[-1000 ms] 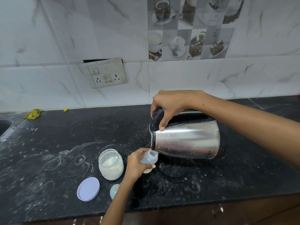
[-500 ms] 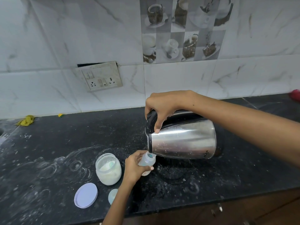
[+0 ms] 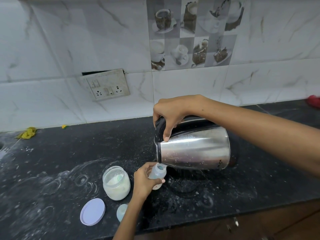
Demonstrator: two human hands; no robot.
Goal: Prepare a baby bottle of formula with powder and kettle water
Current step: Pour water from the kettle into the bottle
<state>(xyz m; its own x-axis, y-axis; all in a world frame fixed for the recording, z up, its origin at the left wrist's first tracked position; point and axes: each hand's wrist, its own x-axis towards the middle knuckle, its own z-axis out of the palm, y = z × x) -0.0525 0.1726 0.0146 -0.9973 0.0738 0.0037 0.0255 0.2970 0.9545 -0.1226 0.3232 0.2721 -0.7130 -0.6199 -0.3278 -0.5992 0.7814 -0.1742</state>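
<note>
1. Steel kettle (image 3: pixel 194 148) is tipped nearly sideways, its rim at the baby bottle (image 3: pixel 157 173) mouth; the right hand (image 3: pixel 170 115) grips its black handle.
2. Left hand (image 3: pixel 144 181) clasps the tilted bottle above the black surface (image 3: pixel 52 161).
3. Powder jar (image 3: pixel 116 182) stands open beside it, lid (image 3: pixel 92 211) lying nearby.

Shiny steel kettle (image 3: pixel 194 149), black lid; black speckled stone counter (image 3: pixel 69 153); pale lilac round lid (image 3: pixel 92 211); white grey-veined marble-pattern wall tiles (image 3: pixel 190 87).
</note>
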